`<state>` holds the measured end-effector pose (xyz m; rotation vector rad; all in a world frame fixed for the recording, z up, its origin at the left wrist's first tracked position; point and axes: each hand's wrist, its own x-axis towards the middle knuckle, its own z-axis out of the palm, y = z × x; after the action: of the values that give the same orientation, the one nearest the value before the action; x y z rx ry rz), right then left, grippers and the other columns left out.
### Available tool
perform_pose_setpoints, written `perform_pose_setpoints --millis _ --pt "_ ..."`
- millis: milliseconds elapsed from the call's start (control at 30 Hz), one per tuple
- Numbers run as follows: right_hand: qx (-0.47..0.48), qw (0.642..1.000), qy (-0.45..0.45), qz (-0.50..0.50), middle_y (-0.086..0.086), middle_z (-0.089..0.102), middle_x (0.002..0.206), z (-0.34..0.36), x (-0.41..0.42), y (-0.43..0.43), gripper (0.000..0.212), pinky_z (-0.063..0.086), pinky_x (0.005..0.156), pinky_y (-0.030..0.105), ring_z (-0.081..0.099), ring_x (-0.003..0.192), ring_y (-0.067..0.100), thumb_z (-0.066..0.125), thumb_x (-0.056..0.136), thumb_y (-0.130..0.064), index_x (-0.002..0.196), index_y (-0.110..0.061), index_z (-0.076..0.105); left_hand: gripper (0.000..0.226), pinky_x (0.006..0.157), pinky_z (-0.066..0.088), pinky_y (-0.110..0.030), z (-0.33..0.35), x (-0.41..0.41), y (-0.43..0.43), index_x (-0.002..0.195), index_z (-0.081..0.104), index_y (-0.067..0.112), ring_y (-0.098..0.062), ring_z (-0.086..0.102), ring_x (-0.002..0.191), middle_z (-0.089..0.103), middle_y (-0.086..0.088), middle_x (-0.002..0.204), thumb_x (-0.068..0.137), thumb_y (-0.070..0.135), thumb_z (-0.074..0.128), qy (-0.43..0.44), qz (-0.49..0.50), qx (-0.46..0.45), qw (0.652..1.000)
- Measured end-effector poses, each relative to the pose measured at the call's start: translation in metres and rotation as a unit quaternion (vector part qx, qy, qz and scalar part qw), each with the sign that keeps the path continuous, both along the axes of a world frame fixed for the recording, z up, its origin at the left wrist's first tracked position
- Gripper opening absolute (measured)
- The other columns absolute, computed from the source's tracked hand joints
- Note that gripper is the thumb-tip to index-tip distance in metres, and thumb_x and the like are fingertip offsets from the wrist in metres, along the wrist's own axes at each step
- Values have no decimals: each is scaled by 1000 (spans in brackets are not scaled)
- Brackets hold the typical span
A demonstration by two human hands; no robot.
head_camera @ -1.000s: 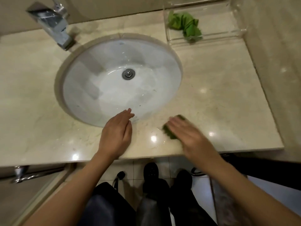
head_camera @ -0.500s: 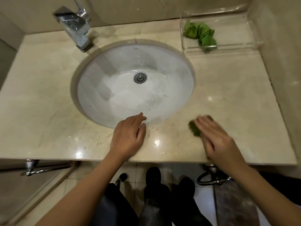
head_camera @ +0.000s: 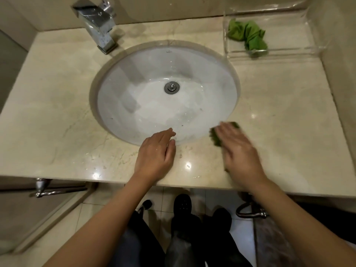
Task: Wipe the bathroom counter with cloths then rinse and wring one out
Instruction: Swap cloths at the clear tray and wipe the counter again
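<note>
Pressing one cloth flat by the sink's rim

Two hands are on the counter [head_camera: 57, 116]. The right hand [head_camera: 240, 151], blurred, lies with straight fingers flat on top of a green cloth [head_camera: 215, 137], pressing it down rather than curling round it; the cloth sits on the counter at the front right edge of the one sink [head_camera: 134, 83], mostly covered by the hand. The left hand [head_camera: 156, 157] holds nothing and rests palm down, fingers straight, with its fingertips reaching the sink's front rim. A second green cloth [head_camera: 248, 36] lies crumpled in the one clear tray [head_camera: 289, 52] at the back right corner. One tap [head_camera: 98, 24] stands at the back left.
</note>
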<state>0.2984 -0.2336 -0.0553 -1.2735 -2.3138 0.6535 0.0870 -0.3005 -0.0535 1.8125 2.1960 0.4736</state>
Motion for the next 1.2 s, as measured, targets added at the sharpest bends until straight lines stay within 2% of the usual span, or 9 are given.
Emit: perform_pose_setpoints --millis 167,300,433,567,667,800,900,1067,1200 --pt "-14 985 -14 171 5 47 139 -6 1 -60 60 26 111 36 38 132 18 53 75 8 132 -9 49 41 94 40 -34 5 -6 -3 118 61 16 -17 55 115 60 1 128 90 28 33 -12 13 42 999" --pt "-47 992 -11 119 4 43 141 4 51 -32 55 22 112 31 31 135 12 50 82 7 133 -12 46 42 98 34 -34 17 -36 -17 120 60 16 -17 50 121 57 0 133 89 29 35 11 25 60 998" --pt "-2 999 6 34 13 48 135 3 -2 -14 46 21 112 33 42 128 24 53 82 11 127 -2 53 48 106 28 -43 8 -84 -37 126 54 16 -24 38 134 47 -5 142 91 35 29 71 75 18 995" --pt "8 991 16 129 17 53 131 -5 -97 -49 52 29 110 44 46 125 31 53 75 14 124 -1 56 50 113 20 -44 -2 -93 -36 132 50 18 -21 24 141 38 -4 148 95 38 23 83 94 -8 992" --pt "2 977 0 213 10 48 137 -8 -84 -69 59 26 112 39 41 130 23 47 74 11 130 -6 52 49 114 20 -44 -3 -93 -38 129 52 15 -21 22 142 39 -5 148 95 36 23 68 97 9 993" --pt "-8 989 -7 145 8 43 140 2 -19 -39 54 20 113 32 32 134 16 45 81 9 133 -7 46 48 116 15 -42 -4 -94 -39 128 53 16 -18 19 143 38 -3 149 95 34 24 56 106 18 993" --pt "5 996 -2 84 14 49 134 -1 -56 -29 58 28 110 40 42 128 24 58 72 19 126 0 53 46 116 15 -41 -4 -94 -38 126 54 16 -17 18 143 38 -2 149 95 32 25 43 112 25 993" --pt "-5 970 -24 242 7 42 143 -6 -96 -93 80 21 113 40 31 135 19 55 62 21 135 -8 44 41 116 17 -40 -5 -95 -39 125 55 14 -18 22 142 40 -4 148 95 25 30 30 121 30 992" --pt "-29 979 -4 202 4 42 142 0 -30 -70 62 27 109 40 33 135 17 40 76 10 135 -10 44 41 116 15 -38 -4 -95 -38 123 56 13 -17 23 142 40 -4 147 95 26 28 30 120 35 992"
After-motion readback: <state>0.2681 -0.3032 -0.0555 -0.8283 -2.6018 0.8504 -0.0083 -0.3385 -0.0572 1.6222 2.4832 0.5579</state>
